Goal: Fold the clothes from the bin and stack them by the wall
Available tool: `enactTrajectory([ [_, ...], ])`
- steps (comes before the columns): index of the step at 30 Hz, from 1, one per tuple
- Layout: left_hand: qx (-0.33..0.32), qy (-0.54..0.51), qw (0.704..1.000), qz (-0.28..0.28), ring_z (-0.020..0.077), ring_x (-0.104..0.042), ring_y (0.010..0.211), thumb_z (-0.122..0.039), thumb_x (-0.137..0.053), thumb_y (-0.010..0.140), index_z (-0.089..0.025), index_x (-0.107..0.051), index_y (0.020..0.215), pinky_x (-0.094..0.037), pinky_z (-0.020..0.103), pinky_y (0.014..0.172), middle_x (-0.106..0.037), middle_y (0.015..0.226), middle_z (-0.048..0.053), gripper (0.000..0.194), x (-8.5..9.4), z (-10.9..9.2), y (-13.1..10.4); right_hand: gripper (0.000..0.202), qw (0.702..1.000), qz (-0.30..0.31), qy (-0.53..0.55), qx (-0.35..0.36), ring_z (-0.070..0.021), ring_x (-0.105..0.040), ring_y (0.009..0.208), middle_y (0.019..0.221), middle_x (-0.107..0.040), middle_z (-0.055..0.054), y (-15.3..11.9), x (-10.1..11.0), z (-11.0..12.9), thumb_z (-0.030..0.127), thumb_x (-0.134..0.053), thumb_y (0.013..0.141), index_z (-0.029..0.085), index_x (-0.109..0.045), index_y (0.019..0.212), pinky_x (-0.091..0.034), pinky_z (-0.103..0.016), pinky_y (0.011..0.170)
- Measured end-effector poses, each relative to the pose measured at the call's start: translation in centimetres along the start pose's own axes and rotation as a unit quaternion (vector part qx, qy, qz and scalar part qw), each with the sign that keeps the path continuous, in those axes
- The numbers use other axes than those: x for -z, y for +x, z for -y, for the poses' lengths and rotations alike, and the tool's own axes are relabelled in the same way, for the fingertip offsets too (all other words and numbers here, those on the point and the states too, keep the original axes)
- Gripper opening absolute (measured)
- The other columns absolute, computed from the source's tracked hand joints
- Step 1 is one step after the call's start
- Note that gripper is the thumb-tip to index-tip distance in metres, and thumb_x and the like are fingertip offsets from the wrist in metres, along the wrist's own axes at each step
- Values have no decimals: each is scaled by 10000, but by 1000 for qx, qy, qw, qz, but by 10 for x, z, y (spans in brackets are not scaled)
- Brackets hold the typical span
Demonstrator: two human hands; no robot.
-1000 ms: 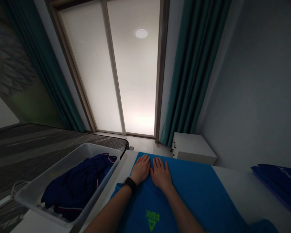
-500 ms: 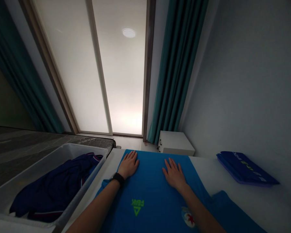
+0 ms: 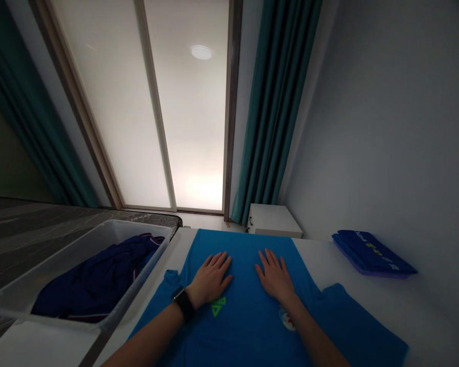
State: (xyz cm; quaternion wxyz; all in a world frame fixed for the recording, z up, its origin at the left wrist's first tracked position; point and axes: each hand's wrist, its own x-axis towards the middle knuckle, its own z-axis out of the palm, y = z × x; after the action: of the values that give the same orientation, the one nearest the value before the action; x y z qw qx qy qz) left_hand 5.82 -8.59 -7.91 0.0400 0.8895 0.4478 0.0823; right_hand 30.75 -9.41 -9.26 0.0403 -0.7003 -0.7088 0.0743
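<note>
A bright blue T-shirt (image 3: pixel 245 316) lies spread over the white table, with a green logo and a round badge on its front. My left hand (image 3: pixel 210 278), with a black watch at the wrist, rests flat on the shirt just above the green logo, partly covering it. My right hand (image 3: pixel 274 275) lies flat on the other side of the shirt, fingers spread, above the badge. Neither hand grasps the cloth. The shirt's lower part runs out of view at the bottom edge.
To the left stands a translucent plastic bin (image 3: pixel 110 229) holding crumpled dark blue clothing (image 3: pixel 95 280). A folded blue stack of clothes (image 3: pixel 371 252) lies at the table's right. Beyond the far edge are a white cabinet (image 3: pixel 275 219), teal curtains (image 3: pixel 275 127) and a frosted sliding door (image 3: pixel 191 127).
My left hand has slid toward me and inward over the shirt, nearer the green logo. The right hand stays in about the same place on the cloth. The view has shifted slightly.
</note>
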Motion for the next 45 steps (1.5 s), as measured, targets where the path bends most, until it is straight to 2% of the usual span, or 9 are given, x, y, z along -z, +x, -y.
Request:
enactTrajectory([
  [7, -21, -6, 1000, 7, 267, -257, 1458, -542, -243, 1021, -222, -279, 1532, -242, 497, 1180, -264, 1583, 84, 603, 4, 14, -44, 672, 1000, -16, -17, 4, -221, -71, 1492, 1623, -137, -58, 3, -7, -3, 561, -158, 983, 200, -209, 1548, -18, -474, 1199],
  [14, -23, -2, 1000, 17, 285, -234, 1462, -581, -248, 1008, -219, -267, 1536, -233, 514, 1180, -240, 1588, 96, 641, 5, 14, -44, 652, 999, -30, -27, 6, -233, -123, 1486, 1615, -181, -74, 3, -5, -3, 525, -193, 987, 183, -248, 1539, -79, -484, 1199],
  [19, -31, -14, 999, 10, 274, -230, 1466, -587, -247, 1006, -227, -267, 1536, -212, 509, 1186, -245, 1589, 91, 641, 5, 15, -44, 586, 992, -99, -62, 56, -239, -213, 1464, 1577, -298, -110, -17, 11, 15, 375, -203, 989, 134, -341, 1505, -74, -450, 1203],
  [22, -26, -18, 999, 6, 276, -233, 1465, -574, -265, 1007, -226, -288, 1530, -207, 511, 1185, -258, 1587, 90, 628, 5, 15, -43, 593, 994, -54, -45, 78, -247, -258, 1448, 1546, -364, -103, -41, 13, 34, 437, -208, 993, 162, -394, 1484, -74, -456, 1203],
  [25, -21, -18, 1000, -4, 274, -253, 1459, -552, -300, 1006, -222, -322, 1518, -215, 506, 1184, -292, 1577, 88, 610, 5, 13, -44, 655, 997, 1, -7, 72, -251, -180, 1475, 1596, -259, -58, -69, 8, 48, 573, -192, 979, 225, -325, 1518, -77, -465, 1203],
  [29, -6, -17, 999, -33, 275, -307, 1437, -557, -362, 990, -235, -356, 1503, -215, 500, 1186, -371, 1545, 85, 605, 7, 5, -51, 684, 998, 35, 12, 56, -250, -84, 1491, 1622, -145, -5, -91, 5, 54, 647, -161, 958, 295, -220, 1541, -19, -511, 1196],
  [34, -34, -38, 999, -13, 299, -272, 1449, -619, -362, 966, -274, -306, 1522, -220, 519, 1176, -316, 1572, 73, 656, 4, -10, -57, 681, 998, 29, 9, 58, -248, -52, 1494, 1623, -120, -3, -93, 8, 54, 646, -180, 956, 303, -192, 1545, 17, -528, 1190],
  [41, -55, -28, 998, -2, 292, -231, 1464, -573, -333, 994, -256, -303, 1524, -189, 525, 1187, -273, 1586, 84, 618, 8, -12, -52, 691, 996, 41, 16, 76, -244, -33, 1494, 1625, -87, -3, -93, 11, 50, 645, -156, 958, 285, -164, 1548, 27, -520, 1191],
  [45, -58, -33, 998, -7, 294, -243, 1460, -551, -334, 1001, -242, -312, 1521, -205, 517, 1186, -295, 1579, 86, 605, 15, -33, -64, 708, 995, 47, 29, 77, -250, -57, 1493, 1622, -91, 6, -110, 12, 42, 670, -158, 949, 290, -169, 1546, 12, -515, 1197],
])
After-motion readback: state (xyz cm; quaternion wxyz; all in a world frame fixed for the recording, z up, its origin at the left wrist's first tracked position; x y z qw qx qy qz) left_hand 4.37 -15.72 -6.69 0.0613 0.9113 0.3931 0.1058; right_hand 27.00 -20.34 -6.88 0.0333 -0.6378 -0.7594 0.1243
